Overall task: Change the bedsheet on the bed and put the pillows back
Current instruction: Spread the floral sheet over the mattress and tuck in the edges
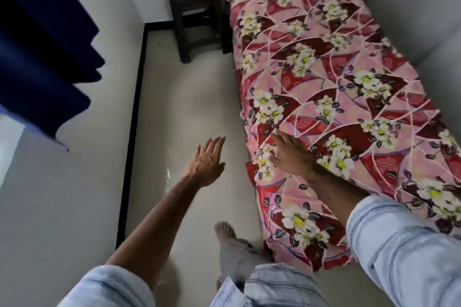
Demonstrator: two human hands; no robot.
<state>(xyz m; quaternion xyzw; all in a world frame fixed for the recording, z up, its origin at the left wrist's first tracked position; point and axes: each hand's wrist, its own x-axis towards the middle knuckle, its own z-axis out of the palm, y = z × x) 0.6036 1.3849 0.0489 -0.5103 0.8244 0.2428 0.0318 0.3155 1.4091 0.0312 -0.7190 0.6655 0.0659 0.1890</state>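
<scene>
A dark blue curtain [47,40] is hanging at far left; the left hand [208,161] is hovering over the floor, fingers straight, holding nothing; the right hand [293,154] is lying flat on the floral bedsheet [349,97], which is covering the bed at right; the cloth looks soft, light and limp, best gathered at its hanging edge.

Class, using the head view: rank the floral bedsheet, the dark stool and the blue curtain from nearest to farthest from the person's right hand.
1. Floral bedsheet: directly under the right hand, touching.
2. Dark stool: ahead, beside the bed's far end.
3. Blue curtain: far left, across the floor.
</scene>
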